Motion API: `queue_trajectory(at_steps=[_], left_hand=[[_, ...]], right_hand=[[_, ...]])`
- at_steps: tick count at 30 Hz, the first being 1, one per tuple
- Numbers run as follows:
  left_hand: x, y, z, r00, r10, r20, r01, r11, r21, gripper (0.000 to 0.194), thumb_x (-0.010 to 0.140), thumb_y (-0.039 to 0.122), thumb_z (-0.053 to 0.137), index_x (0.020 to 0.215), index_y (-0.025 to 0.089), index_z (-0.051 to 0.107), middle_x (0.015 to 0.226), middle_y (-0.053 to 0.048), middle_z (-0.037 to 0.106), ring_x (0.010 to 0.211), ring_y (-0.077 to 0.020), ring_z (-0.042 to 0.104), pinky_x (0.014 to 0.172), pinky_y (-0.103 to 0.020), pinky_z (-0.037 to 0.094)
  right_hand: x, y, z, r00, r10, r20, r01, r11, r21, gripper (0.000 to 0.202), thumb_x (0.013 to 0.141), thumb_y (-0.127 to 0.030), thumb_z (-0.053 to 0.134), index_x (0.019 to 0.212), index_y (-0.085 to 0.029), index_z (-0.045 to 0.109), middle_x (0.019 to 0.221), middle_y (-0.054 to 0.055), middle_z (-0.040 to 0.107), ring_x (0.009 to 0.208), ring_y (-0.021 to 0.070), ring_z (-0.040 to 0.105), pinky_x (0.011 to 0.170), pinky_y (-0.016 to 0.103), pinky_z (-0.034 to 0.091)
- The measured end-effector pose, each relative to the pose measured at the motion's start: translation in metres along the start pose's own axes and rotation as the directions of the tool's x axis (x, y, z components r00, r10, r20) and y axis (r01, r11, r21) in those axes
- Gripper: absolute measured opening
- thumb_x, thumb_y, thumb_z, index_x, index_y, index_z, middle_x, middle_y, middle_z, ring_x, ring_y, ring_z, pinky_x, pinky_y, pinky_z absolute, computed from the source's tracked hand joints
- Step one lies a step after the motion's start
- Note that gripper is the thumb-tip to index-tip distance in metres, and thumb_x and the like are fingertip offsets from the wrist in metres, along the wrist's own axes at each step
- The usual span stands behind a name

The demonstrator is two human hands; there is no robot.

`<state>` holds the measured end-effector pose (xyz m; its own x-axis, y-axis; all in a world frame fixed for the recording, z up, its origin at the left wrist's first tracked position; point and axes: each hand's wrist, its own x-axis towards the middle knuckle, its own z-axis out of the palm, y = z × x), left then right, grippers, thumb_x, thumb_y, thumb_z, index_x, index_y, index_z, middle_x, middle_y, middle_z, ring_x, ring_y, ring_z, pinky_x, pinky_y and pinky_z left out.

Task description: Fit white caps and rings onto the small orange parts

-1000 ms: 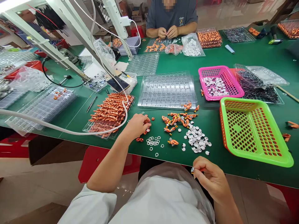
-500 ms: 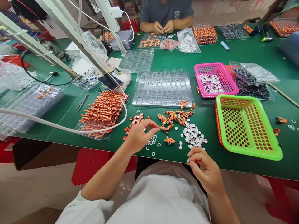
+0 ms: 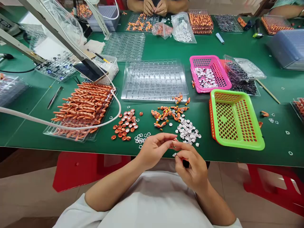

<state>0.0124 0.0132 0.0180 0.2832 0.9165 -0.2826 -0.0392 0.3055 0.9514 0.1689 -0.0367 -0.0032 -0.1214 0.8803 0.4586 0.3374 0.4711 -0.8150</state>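
My left hand [image 3: 155, 148] is closed at the fingertips, pinching something mostly hidden. Close against it, my right hand [image 3: 192, 164] pinches a small white piece [image 3: 174, 155] between thumb and finger, with a bit of orange showing behind. Both hands meet over the table's front edge. Just beyond them lie the orange assembled pieces [image 3: 163, 117] and a pile of white caps [image 3: 188, 131]. Left of my left hand are white rings [image 3: 140, 138] and round orange cups [image 3: 124, 126].
Long orange parts [image 3: 83, 104] are stacked on trays at the left, under a white cable [image 3: 47, 122]. Clear trays [image 3: 154, 80] lie ahead. A pink basket [image 3: 225, 74] and a green basket [image 3: 257, 126] stand at the right. Across the table, a person's hands [image 3: 155, 7] work.
My left hand has come away from the orange pieces and met my right hand, which moved left. The view has shifted, so the table items appear further left and higher.
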Motion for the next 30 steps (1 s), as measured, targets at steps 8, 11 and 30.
queue_trajectory(at_steps=[8,11,30], left_hand=[[0.000,-0.006,-0.012,0.992,-0.014,0.125,-0.003,0.991,0.135,0.028,0.083,0.025,0.067,0.110,0.017,0.069,0.103,-0.007,0.074,0.094,-0.0189,0.070,0.086,-0.031,0.057],[0.001,-0.007,-0.014,0.982,-0.073,0.172,0.066,0.997,0.043,0.024,0.082,0.025,0.068,0.104,0.016,0.070,0.099,-0.007,0.074,0.089,-0.0171,0.070,0.082,-0.030,0.058],[-0.008,-0.012,-0.010,0.986,0.098,0.134,-0.125,0.968,0.216,0.019,0.083,0.022,0.067,0.100,0.016,0.070,0.091,-0.006,0.074,0.082,-0.0147,0.070,0.077,-0.026,0.057]], right_hand=[[-0.001,0.002,-0.005,0.998,0.029,0.055,-0.028,0.999,-0.029,0.028,0.077,0.002,0.059,0.093,-0.021,0.056,0.117,0.009,0.066,0.100,0.0212,0.065,0.083,0.036,0.054],[0.001,-0.001,-0.010,0.978,0.179,0.106,-0.187,0.979,0.079,0.021,0.081,-0.002,0.057,0.087,-0.022,0.056,0.112,0.006,0.067,0.094,0.0184,0.066,0.077,0.031,0.054],[0.003,0.000,-0.024,0.910,0.410,0.057,-0.409,0.867,0.284,0.013,0.090,-0.013,0.054,0.081,-0.022,0.058,0.088,0.001,0.062,0.083,0.0148,0.058,0.067,0.025,0.045]])
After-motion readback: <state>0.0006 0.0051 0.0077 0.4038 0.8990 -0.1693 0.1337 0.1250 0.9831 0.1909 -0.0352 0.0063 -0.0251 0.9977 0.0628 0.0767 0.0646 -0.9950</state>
